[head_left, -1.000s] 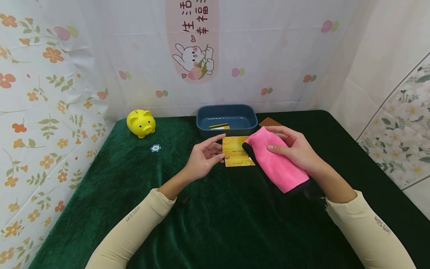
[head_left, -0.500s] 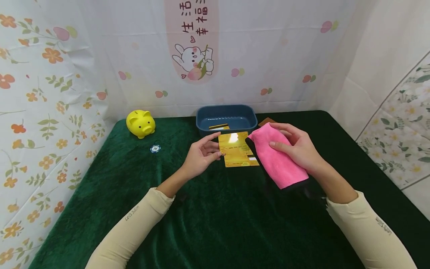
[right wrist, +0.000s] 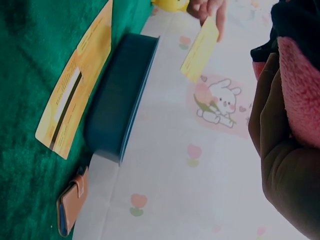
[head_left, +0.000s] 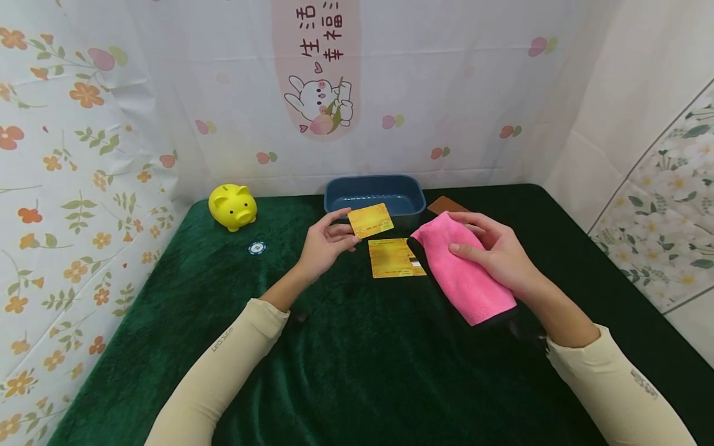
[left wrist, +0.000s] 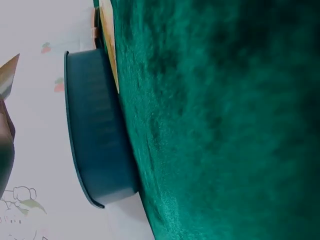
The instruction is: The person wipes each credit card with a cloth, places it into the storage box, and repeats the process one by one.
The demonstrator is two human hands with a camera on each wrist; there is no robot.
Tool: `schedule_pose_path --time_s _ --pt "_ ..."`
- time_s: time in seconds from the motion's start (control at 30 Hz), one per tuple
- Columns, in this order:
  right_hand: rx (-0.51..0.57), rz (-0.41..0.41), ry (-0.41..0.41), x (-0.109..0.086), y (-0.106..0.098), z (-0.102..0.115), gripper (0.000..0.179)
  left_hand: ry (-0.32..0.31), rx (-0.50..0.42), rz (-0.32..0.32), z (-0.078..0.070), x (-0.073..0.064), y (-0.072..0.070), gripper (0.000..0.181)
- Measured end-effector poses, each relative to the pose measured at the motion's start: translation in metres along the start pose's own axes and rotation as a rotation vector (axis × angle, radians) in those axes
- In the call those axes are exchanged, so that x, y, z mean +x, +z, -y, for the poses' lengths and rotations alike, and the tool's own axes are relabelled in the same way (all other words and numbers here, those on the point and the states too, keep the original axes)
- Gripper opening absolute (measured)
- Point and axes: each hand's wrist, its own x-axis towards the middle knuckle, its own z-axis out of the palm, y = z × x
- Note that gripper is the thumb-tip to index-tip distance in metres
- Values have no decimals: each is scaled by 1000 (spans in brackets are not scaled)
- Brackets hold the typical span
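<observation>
Gold card [head_left: 370, 221] sat at 2 o'clock from the left hand [head_left: 322, 248], raised clear of the desk [head_left: 334, 359] and tilted. The bin [head_left: 379, 188] stood at 12 o'clock beyond it. More gold cards [head_left: 390, 260] lay on the desk at 3 o'clock from the same hand; whether their edges abutted or overlapped could not be told.

Left hand pinched the raised card by its left edge between thumb and fingers. Right hand [head_left: 493, 248] grasped a pink cloth [head_left: 465, 272], thumb across the near face; the cloth hung toward 6 o'clock. From the head, it covered the right end of the lying cards; the right wrist view showed them apart.

Left forearm ran back to 7 o'clock, right forearm to 5 o'clock, both sleeved in cream. Wallet [head_left: 446, 205] lay at 10 o'clock from the right hand.
</observation>
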Motion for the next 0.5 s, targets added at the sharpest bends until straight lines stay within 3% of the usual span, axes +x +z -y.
schedule_pose_path --time_s 0.5 --pt "23 19 8 -10 4 6 47 -42 -35 -104 8 25 -2 61"
